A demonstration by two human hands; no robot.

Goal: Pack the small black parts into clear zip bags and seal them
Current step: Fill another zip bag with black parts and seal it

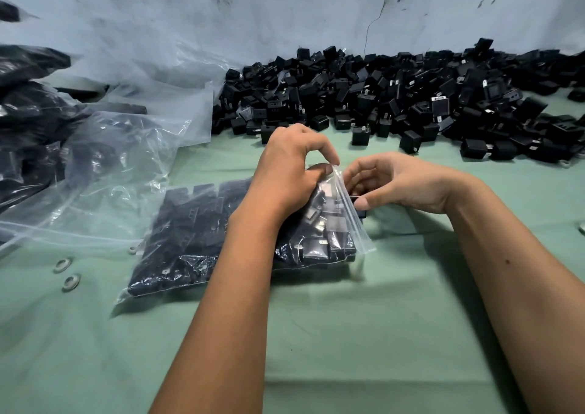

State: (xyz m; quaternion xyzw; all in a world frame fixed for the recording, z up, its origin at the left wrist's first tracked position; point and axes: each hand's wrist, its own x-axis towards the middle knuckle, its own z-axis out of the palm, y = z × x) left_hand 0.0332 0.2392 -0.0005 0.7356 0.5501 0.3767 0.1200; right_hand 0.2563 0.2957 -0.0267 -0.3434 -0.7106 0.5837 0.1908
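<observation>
Green cloth surface: left hand pinches filled zip bag mouth; beside it, curled right hand apparently grips one black part.

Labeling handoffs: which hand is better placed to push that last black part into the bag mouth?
Right hand, likely. Its fingers already pinch a black part at the zip bag mouth, while the left hand pinches the zip strip, holding it open.
</observation>
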